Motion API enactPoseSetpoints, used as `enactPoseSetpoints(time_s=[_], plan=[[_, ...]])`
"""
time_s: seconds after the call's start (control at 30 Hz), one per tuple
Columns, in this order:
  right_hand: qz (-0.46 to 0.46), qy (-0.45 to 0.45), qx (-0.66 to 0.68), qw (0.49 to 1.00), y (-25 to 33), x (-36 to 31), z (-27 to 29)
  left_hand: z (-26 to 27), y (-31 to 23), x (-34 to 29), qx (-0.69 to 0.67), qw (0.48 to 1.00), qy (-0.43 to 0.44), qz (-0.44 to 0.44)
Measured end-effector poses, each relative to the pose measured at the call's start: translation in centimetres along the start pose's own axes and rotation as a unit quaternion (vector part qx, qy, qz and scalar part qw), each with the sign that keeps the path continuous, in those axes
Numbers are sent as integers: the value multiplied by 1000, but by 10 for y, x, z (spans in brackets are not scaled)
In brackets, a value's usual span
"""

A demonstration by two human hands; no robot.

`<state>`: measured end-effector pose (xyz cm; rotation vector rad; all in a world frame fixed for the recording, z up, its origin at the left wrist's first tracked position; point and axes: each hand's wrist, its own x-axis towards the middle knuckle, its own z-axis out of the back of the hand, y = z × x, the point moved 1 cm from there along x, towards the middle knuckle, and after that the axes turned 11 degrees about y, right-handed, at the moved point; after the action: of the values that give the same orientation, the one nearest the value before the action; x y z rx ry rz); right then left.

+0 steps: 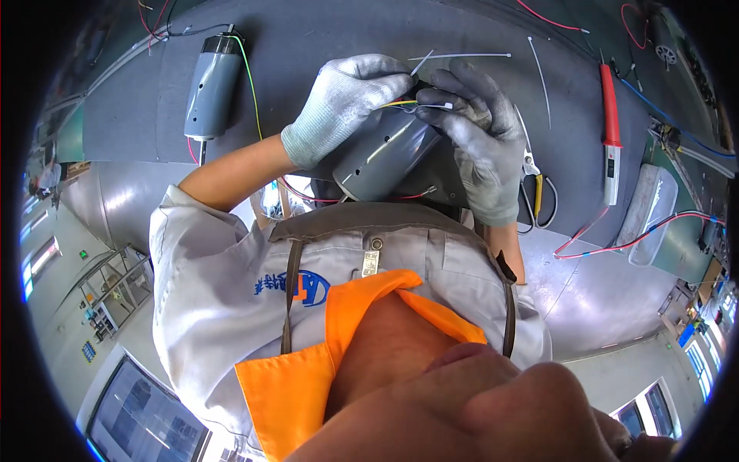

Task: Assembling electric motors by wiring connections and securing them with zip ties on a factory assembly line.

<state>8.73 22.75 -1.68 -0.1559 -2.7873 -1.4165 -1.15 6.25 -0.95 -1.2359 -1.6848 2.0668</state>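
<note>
A grey cylindrical motor (387,158) lies tilted on the bench close to my body, its far end under my hands. My left hand (346,100), in a whitish work glove, is closed at that end, with a short yellow wire (400,103) coming from its fingertips. My right hand (485,135), in a glove darkened at the fingers, pinches a white cable tie (443,105) by the wire. A thin strip (422,61) sticks up between the hands. The fingers partly hide the wires and the tie's loop.
Loose cable ties (477,55) lie beyond my hands. Scissors (536,189) with yellow-and-dark handles rest beside my right wrist. Further right are a red-and-white corded hand tool (610,135) and a clear tray (653,215). Another grey motor (212,88) with a green wire stands left.
</note>
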Motion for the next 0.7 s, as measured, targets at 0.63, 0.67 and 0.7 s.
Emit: enactPoseSetpoints(time_s=[0.63, 0.67, 0.7], plan=[[192, 13, -520, 832, -2, -17, 5, 1, 9, -3, -100, 995, 12, -22], [211, 38, -595, 775, -2, -18, 8, 3, 13, -4, -100, 995, 10, -22], [228, 61, -664, 709, -1, -19, 10, 7, 20, -3, -83, 995, 19, -43]])
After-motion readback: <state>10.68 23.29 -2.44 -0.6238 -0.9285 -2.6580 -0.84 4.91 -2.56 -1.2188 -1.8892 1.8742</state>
